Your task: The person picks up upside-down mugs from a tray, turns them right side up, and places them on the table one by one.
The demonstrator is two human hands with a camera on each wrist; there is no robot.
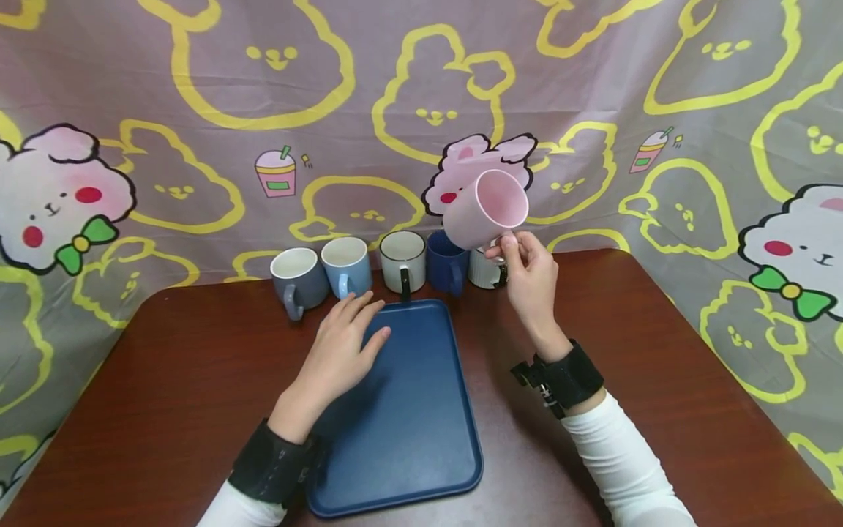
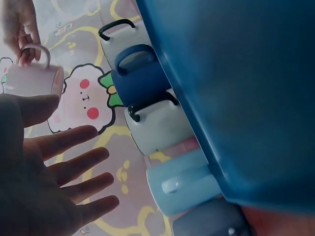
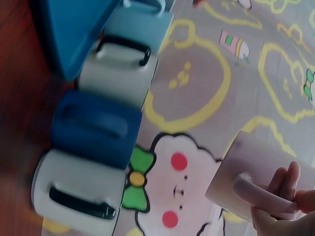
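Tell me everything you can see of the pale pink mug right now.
The pale pink mug looks like smooth glazed ceramic, with one loop handle and an empty, lighter pink inside. The right hand pinches its handle and holds it in the air, tipped with its mouth towards the camera, above the right end of the mug row. Nothing else touches it.

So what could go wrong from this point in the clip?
The right hand holds the pink mug only by its handle, tilted and in the air, so it might slip. It hangs right over the mug row and could knock one. The left hand rests flat on the tray, where a mug set down might crowd it.
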